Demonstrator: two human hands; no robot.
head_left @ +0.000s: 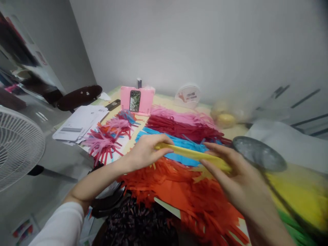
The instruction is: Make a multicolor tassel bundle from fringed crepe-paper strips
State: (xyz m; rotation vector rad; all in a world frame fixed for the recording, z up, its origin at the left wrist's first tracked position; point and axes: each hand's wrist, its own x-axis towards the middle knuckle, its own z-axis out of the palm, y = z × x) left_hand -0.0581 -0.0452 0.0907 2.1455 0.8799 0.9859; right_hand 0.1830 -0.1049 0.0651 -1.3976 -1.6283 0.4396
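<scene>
Between my left hand and right hand, both pinching it, the yellow paper stretched lengthwise left to right.

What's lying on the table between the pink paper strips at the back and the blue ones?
Dark red strips lie between the pink strips and the blue strips, as the head view shows.

We are noting a yellow strip, orange fringe, blue fringe, dark red fringe, pink fringe; we are also recording tassels mixing pink, red, blue.
</scene>
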